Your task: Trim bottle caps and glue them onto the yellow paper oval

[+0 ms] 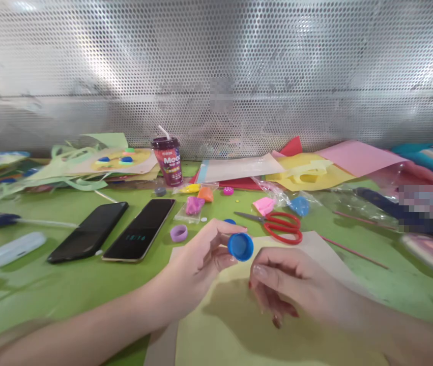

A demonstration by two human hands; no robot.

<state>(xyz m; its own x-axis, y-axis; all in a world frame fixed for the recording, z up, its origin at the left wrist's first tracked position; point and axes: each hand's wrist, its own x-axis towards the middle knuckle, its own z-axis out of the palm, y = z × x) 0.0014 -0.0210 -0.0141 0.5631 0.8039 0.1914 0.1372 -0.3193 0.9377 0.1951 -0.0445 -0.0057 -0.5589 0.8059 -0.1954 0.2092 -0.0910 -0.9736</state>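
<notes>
My left hand (201, 259) is closed on a round blue bottle cap (241, 247), pinching it between thumb and fingers with its hollow side facing me. Just right of the cap, my right hand (288, 279) hovers with loosely curled fingers partly apart, and nothing shows in it. Both hands are above a yellow paper sheet (231, 330), which lies over a pale sheet. Beyond them rest red-handled scissors (283, 227) and another blue piece (230, 222), partly hidden by my left hand. A purple ring-like cap (178, 233) sits left of my left hand.
Two phones (140, 231) lie on the green table (67, 295) at left. Small bags of coloured clay (194, 205), a drink cup (168, 161) with a straw and stacked coloured paper (361, 157) line the back. A perforated metal wall (277, 76) stands behind.
</notes>
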